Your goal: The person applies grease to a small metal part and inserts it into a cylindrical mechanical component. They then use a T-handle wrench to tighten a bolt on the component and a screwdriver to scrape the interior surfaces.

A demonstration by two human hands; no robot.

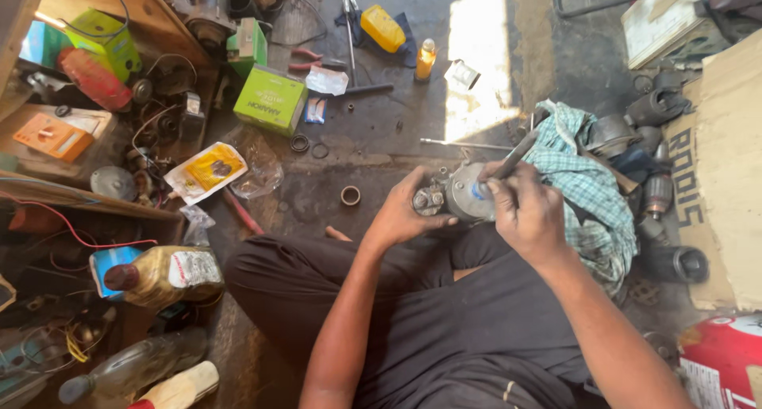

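Grimy concrete floor fills the view, strewn with parts and tools; the person sits on it in dark clothes, both hands over the lap; the left hand is curled around the end of a grey metal motor housing, fingers closed on it from below; the right hand is closed in a fist around a dark tool handle that slants up and away, its lower end against the housing; a checked cloth lies just beside the right hand, with dark cylindrical motor parts beyond it toward a sheet of cardboard; a small metal ring sits on the floor near the left hand; a green box lies farther off, a yellow container beyond that near the far edge; an amber bottle lies at the left.
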